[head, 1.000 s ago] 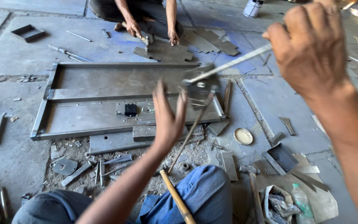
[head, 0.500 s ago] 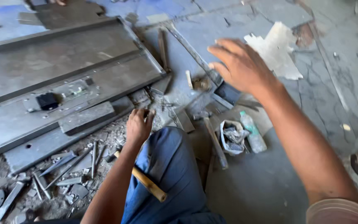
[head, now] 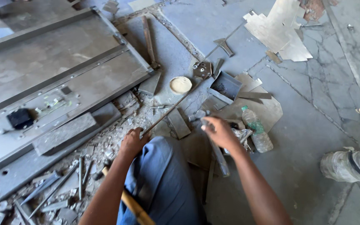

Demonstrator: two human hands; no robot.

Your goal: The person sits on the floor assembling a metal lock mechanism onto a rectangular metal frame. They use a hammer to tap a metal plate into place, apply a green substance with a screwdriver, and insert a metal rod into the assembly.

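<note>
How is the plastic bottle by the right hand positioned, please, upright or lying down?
Lying down: the plastic bottle rests on its side on the floor, cap end pointing away from the person, just beside the right hand.

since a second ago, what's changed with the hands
The right hand came down from head height to the scrap by the plastic bottle. The left hand dropped to the thin metal rod beside the knee. The wooden handle still lies by the leg.
</note>
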